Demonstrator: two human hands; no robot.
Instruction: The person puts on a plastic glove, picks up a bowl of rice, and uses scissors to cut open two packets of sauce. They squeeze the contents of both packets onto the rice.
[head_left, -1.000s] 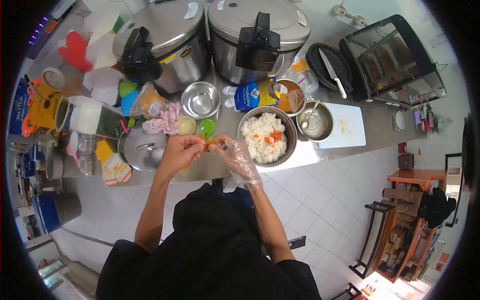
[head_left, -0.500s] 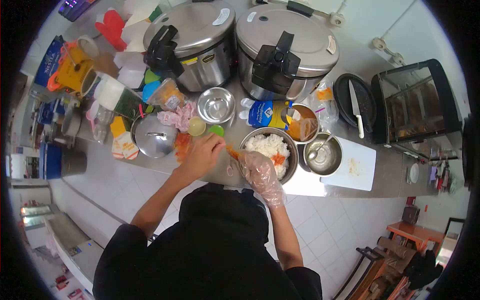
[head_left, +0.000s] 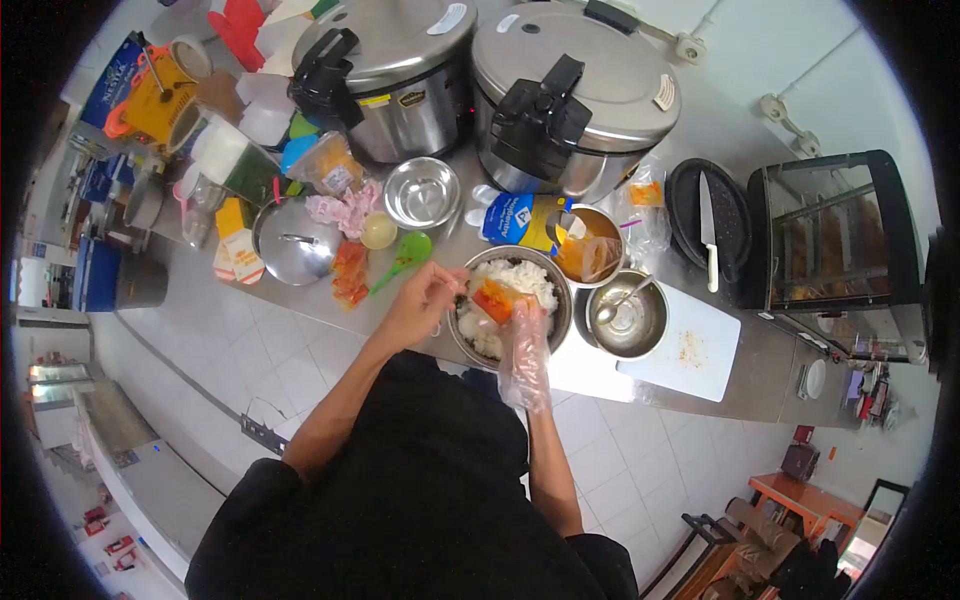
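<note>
A steel bowl of white rice (head_left: pixel 543 287) stands at the counter's front edge. My right hand (head_left: pixel 526 345), in a clear plastic glove, is closed on a small clear packet of orange-red food (head_left: pixel 492 300) over the rice. Beside the bowl's left rim is my bare left hand (head_left: pixel 425 305), its fingers bent close together near the packet; what they hold, if anything, is too small to make out. More orange-red packets (head_left: pixel 350 274) lie left of it, next to a green spoon (head_left: pixel 408 252).
Two large rice cookers (head_left: pixel 575 80) stand behind. Right of the rice are a bowl of orange sauce (head_left: pixel 618 225), a steel bowl with a spoon (head_left: pixel 655 325), a white board (head_left: pixel 690 345) and a knife (head_left: pixel 707 215). A pot lid (head_left: pixel 295 255) lies left.
The packet is now over the rice, held by my gloved right hand. My left hand has shifted slightly toward the bowl, and the green spoon shows more fully. The view has turned a little.
</note>
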